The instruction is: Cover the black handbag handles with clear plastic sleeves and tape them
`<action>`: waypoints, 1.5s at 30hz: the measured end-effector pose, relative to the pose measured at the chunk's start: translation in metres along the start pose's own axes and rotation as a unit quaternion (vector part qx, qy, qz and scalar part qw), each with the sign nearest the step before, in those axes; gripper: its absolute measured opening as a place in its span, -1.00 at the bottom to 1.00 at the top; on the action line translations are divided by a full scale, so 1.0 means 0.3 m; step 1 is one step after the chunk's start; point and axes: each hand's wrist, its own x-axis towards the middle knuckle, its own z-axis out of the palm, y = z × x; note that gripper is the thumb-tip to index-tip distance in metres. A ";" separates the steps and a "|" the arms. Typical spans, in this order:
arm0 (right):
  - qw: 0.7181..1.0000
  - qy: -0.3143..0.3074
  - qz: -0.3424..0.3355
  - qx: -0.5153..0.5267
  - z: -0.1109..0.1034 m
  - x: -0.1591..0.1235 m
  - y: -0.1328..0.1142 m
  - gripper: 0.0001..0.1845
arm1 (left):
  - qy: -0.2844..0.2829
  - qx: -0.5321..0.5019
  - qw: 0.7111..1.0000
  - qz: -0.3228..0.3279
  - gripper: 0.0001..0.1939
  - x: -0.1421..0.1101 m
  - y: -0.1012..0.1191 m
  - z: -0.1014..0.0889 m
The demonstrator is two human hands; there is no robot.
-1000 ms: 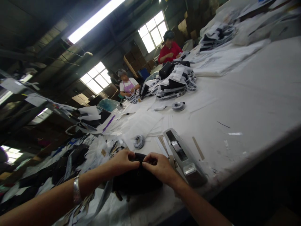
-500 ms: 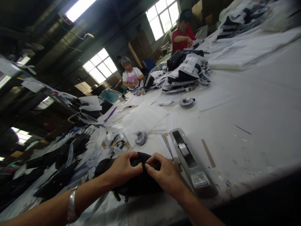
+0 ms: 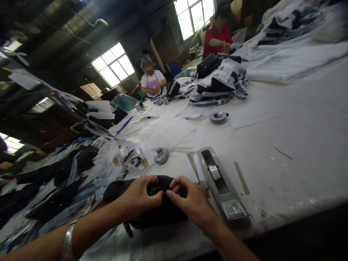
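A black bag lies at the near edge of the table, its top edge between my two hands. My left hand grips that edge, thumb and fingers curled around the dark material. Close beside it, my right hand pinches the same edge with thumb and forefinger. A small shiny spot shows between the two thumbs; I cannot make out what it is. Just right of my right hand stands a grey tape dispenser with a roll of clear tape. Metal fittings hang below the bag's left side.
Coiled grey straps lie beyond the bag, with thin white sheets behind. Black bags and plastic wrapping crowd the left. Farther off is a wrapped heap; a person in red and one in a purple apron work there.
The view has swung slightly, so the table and dispenser appear shifted. My hands stay on the bag's edge, with the thumbs moving only slightly. More of the bag shows left of my left hand.
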 end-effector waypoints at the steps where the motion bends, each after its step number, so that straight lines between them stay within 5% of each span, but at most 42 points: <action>1: 1.000 0.003 -0.004 -0.005 0.004 -0.004 0.002 -0.82 | 0.002 -0.011 1.000 0.006 -0.80 -0.003 -0.001 0.005; 7: 0.995 0.033 -0.048 -0.083 0.022 -0.008 -0.003 -0.86 | 0.035 0.022 0.999 0.020 -0.81 0.001 -0.006 0.009; 13: 0.958 0.097 -0.131 -0.237 0.009 -0.043 -0.048 -0.96 | -0.083 -0.011 0.993 0.083 -0.61 0.009 -0.010 -0.130; 17: 0.904 0.100 -0.258 -0.325 0.036 -0.077 -0.111 -0.79 | 0.129 -0.086 0.983 0.097 -0.62 -0.108 -0.070 -0.191; 19: 0.877 0.052 -0.303 -0.368 0.075 -0.076 -0.153 -0.74 | 0.205 -0.168 0.962 0.065 -0.62 -0.203 -0.122 -0.160; 21: 0.844 -0.013 -0.331 -0.422 0.132 -0.060 -0.194 -0.65 | 0.222 -0.294 0.929 0.019 -0.57 -0.300 -0.181 -0.081; 25: 0.789 -0.115 -0.308 -0.518 0.256 -0.006 -0.245 -0.54 | 0.181 -0.558 0.807 -0.068 -0.48 -0.422 -0.289 0.151; 28: 0.789 -0.155 -0.268 -0.530 0.311 0.016 -0.266 -0.75 | 0.162 -0.747 0.630 -0.140 -0.54 -0.440 -0.357 0.265; 31: 0.822 -0.190 -0.252 -0.475 0.315 0.012 -0.290 -0.84 | 0.233 -0.850 0.463 -0.094 -0.63 -0.432 -0.435 0.268; 33: 0.834 -0.195 -0.234 -0.461 0.301 0.005 -0.308 -0.85 | 0.315 -0.858 0.402 -0.046 -0.70 -0.430 -0.487 0.223; 35: 0.830 -0.185 -0.214 -0.481 0.292 0.000 -0.325 -0.80 | 0.375 -0.850 0.371 -0.007 -0.72 -0.437 -0.523 0.157; 38: 0.799 -0.179 -0.224 -0.528 0.324 0.007 -0.364 -0.63 | 0.429 -0.829 0.350 0.073 -0.74 -0.468 -0.516 0.041; 41: 0.762 -0.167 -0.290 -0.555 0.432 0.027 -0.446 -0.51 | 0.449 -0.798 0.370 0.159 -0.83 -0.513 -0.438 -0.070; 43: 0.753 -0.160 -0.338 -0.541 0.544 0.039 -0.528 -0.46 | 0.446 -0.768 0.409 0.210 -0.87 -0.541 -0.362 -0.127; 45: 0.766 -0.183 -0.354 -0.504 0.669 0.042 -0.621 -0.42 | 0.443 -0.712 0.479 0.259 -0.78 -0.559 -0.278 -0.161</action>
